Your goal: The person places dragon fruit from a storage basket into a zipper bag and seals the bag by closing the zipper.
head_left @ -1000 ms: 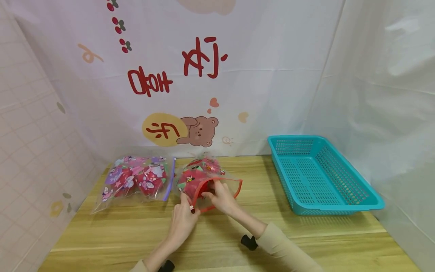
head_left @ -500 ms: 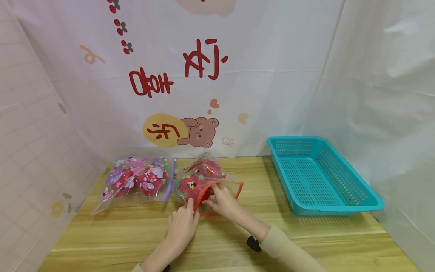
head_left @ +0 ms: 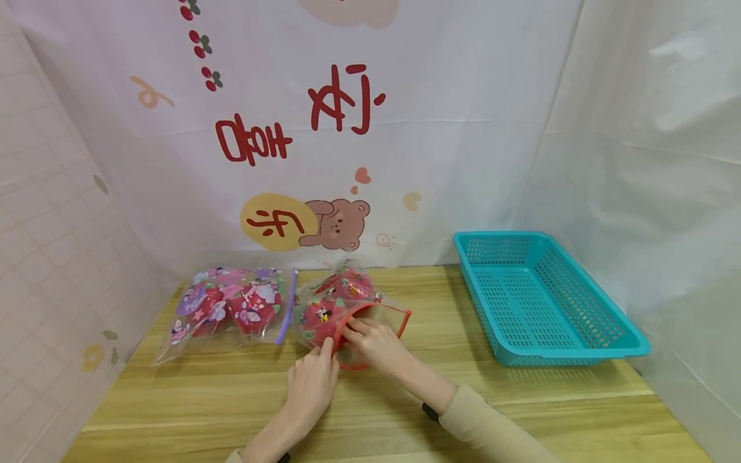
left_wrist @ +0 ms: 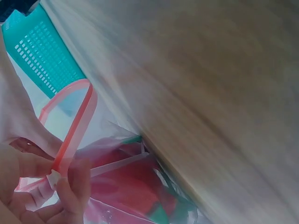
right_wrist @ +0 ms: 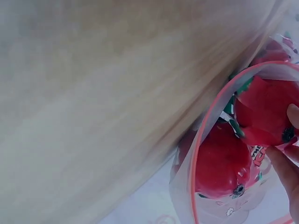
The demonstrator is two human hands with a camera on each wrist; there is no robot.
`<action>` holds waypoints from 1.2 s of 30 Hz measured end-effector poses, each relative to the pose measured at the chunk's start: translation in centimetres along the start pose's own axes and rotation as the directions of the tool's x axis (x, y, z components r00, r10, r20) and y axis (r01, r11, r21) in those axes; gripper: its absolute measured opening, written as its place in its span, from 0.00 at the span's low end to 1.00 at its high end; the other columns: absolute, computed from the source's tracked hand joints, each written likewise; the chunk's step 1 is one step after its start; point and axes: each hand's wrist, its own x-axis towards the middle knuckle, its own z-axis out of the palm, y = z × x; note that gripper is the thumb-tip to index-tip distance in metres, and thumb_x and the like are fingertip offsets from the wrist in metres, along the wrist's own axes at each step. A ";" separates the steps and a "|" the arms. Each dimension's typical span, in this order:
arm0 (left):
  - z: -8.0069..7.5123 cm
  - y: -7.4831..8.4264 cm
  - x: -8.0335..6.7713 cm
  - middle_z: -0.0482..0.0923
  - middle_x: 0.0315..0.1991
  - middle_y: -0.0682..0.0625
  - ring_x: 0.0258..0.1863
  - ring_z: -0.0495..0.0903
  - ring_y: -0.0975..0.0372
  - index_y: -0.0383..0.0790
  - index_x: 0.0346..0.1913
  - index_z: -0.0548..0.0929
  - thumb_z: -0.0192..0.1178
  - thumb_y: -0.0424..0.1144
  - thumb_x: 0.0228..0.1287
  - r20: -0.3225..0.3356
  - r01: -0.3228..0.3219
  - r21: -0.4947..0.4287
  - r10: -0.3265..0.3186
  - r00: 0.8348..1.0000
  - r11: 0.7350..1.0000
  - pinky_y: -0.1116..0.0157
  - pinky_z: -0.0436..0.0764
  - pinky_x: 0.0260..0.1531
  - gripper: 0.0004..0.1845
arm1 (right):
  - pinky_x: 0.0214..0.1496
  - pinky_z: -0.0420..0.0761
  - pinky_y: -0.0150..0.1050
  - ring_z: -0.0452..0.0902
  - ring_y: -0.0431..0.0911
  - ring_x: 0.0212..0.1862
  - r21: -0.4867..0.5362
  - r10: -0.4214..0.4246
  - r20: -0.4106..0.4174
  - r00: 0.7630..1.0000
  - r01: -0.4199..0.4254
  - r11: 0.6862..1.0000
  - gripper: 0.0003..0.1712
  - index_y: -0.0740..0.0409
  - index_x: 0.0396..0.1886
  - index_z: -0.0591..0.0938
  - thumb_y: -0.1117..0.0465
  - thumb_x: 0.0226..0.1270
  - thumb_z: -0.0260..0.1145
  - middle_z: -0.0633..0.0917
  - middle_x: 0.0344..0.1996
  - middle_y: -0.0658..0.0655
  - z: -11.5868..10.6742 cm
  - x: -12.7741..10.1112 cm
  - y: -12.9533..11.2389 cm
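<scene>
A clear cartoon-print zip bag [head_left: 403, 325] with a red-edged mouth lies at the middle of the table. My left hand [head_left: 311, 382] pinches the near-left part of that edge between thumb and fingers; the left wrist view shows a small white zip slider [left_wrist: 53, 178] at the fingertips. Through the open mouth reaches my right hand [head_left: 379, 347]. In the right wrist view its thumb and fingers lie around a glossy red fruit [right_wrist: 264, 112] with a dark blossom end. A second red fruit [right_wrist: 222, 163] sits beside it, and more red shows deeper in the bag.
Left of this bag lies a similar purple-edged zip bag [head_left: 285, 315], closed, with red fruits inside. A turquoise perforated basket [head_left: 523, 302] stands at the right on the wooden table [head_left: 231, 399]. A printed white curtain [head_left: 440, 161] hangs behind.
My right hand has moved slightly left and further into the bag mouth, its fingers drawing closer together. My left hand has shifted slightly along the red edge, still holding it.
</scene>
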 end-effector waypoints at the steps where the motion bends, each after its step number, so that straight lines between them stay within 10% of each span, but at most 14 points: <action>1: 0.0 0.0 0.0 0.71 0.15 0.49 0.10 0.71 0.54 0.40 0.30 0.69 0.64 0.33 0.53 -0.012 -0.005 0.001 0.005 1.000 1.000 0.65 0.60 0.07 0.11 | 0.40 0.83 0.33 0.85 0.43 0.39 -0.007 -0.008 -0.001 1.000 0.008 1.000 0.16 0.52 0.43 0.86 0.55 0.54 0.72 0.87 0.42 0.52 0.0 0.1 0.0; 11: -0.4 -0.3 -0.1 0.71 0.15 0.49 0.10 0.73 0.54 0.41 0.32 0.72 0.64 0.34 0.52 0.038 -0.099 0.055 0.097 0.995 0.994 0.65 0.59 0.07 0.09 | 0.44 0.82 0.34 0.83 0.43 0.43 0.028 -0.028 0.038 0.999 0.027 0.999 0.22 0.51 0.51 0.83 0.56 0.55 0.71 0.87 0.45 0.50 0.4 0.0 0.5; 16: -1.1 -1.2 0.0 0.76 0.17 0.52 0.12 0.75 0.58 0.43 0.33 0.72 0.72 0.40 0.46 0.092 -0.233 0.115 0.223 0.971 0.966 0.66 0.61 0.07 0.17 | 0.41 0.82 0.33 0.82 0.43 0.39 0.006 -0.099 -0.090 0.991 0.100 0.995 0.11 0.54 0.38 0.84 0.59 0.54 0.72 0.86 0.34 0.49 -0.8 -1.3 2.4; 21: -1.4 -2.5 -0.1 0.76 0.19 0.53 0.14 0.72 0.60 0.44 0.33 0.73 0.71 0.39 0.43 0.039 -0.405 0.243 0.408 0.912 0.882 0.67 0.62 0.08 0.17 | 0.38 0.79 0.38 0.78 0.48 0.35 -0.062 -0.025 -0.215 0.976 0.012 0.998 0.06 0.61 0.32 0.77 0.69 0.55 0.55 0.81 0.30 0.56 -2.0 -2.9 5.1; 26: -1.0 -3.1 0.1 0.74 0.22 0.51 0.19 0.72 0.60 0.45 0.30 0.75 0.56 0.32 0.50 -0.070 -0.486 0.334 0.536 0.842 0.808 0.69 0.62 0.09 0.05 | 0.43 0.79 0.47 0.77 0.56 0.46 -0.173 0.113 -0.065 0.991 -0.123 0.977 0.26 0.59 0.50 0.77 0.74 0.47 0.60 0.80 0.47 0.61 -2.0 -4.4 7.4; 36: -0.8 -3.5 0.9 0.73 0.24 0.52 0.26 0.72 0.60 0.43 0.25 0.75 0.46 0.36 0.55 -0.143 -0.582 0.407 0.679 0.720 0.704 0.70 0.67 0.17 0.08 | 0.37 0.79 0.37 0.78 0.46 0.37 -0.210 -0.101 -0.045 0.994 0.090 0.974 0.05 0.56 0.33 0.81 0.66 0.59 0.59 0.82 0.33 0.52 -0.4 -4.9 8.2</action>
